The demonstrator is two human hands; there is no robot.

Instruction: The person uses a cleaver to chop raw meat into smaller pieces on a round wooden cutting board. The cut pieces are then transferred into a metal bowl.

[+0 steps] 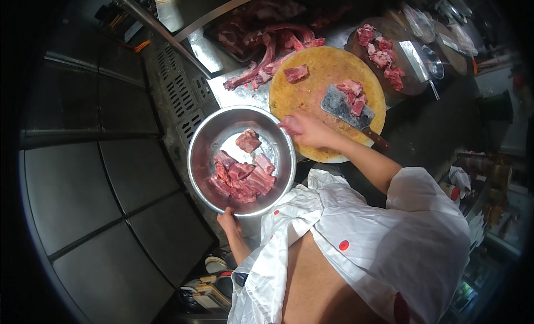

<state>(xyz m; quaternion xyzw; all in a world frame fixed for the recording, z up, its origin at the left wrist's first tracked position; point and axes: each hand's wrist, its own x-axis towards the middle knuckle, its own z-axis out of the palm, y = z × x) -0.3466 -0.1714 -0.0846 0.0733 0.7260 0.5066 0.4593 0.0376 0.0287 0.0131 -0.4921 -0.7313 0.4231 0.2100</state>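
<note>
My left hand grips the near rim of a round stainless steel bowl. Several chunks of raw meat, some with rib bone, lie in the bowl. My right hand is over the left edge of a round, yellowed chopping block, beside the bowl's right rim. Its fingertips are blurred and reddish, and I cannot make out whether they hold a meat piece. A cleaver rests flat on the block, with cut meat on and against its blade. Another meat piece sits towards the block's far left.
Long raw rib strips lie behind the block on a metal surface. To the right, a second round board bears meat pieces and another cleaver. A metal pipe slants above the slotted floor grate.
</note>
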